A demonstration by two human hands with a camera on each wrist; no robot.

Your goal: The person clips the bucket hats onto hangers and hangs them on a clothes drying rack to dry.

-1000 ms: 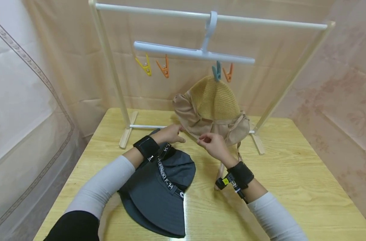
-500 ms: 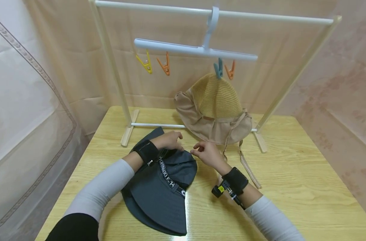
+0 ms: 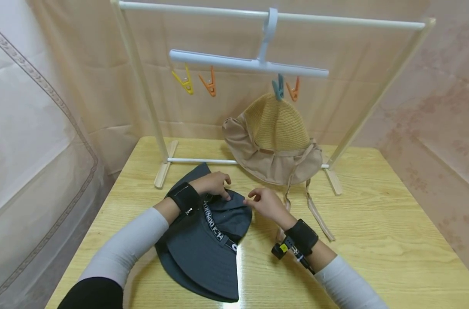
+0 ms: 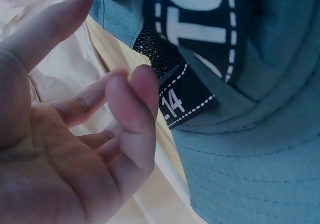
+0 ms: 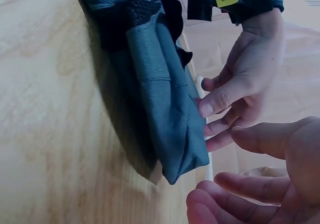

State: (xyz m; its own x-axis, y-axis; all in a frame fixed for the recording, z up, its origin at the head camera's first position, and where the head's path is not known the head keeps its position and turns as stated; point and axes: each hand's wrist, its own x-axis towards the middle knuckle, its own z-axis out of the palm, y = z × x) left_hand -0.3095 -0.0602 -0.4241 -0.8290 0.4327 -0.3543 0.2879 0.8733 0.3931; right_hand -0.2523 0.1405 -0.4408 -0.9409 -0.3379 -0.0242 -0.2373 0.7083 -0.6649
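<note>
A dark grey bucket hat (image 3: 203, 262) with a lettered black band lies folded on the table (image 3: 373, 240). Over the far side of its crown is my left hand (image 3: 214, 183), fingers loosely bent and thumb at the fabric. The left wrist view shows nothing inside that hand's fingers, with the band and stitched brim beside them. My right hand (image 3: 268, 202) is at the right edge of the crown, fingers relaxed. In the right wrist view the folded crown (image 5: 165, 94) stands up from the wood, with the fingers of both hands close around its tip.
Behind, a white rack (image 3: 219, 11) carries a pale blue hanger (image 3: 249, 65). A straw hat (image 3: 276, 124) with a beige brim hangs from its teal clip (image 3: 278, 88). A yellow clip (image 3: 185, 81) and two orange clips hang beside it. Beige straps (image 3: 319, 219) trail onto the table.
Both hands have drawn back from the straw hat's brim, toward the person, and come down to the dark hat's crown. The straw hat still hangs from its clip.
</note>
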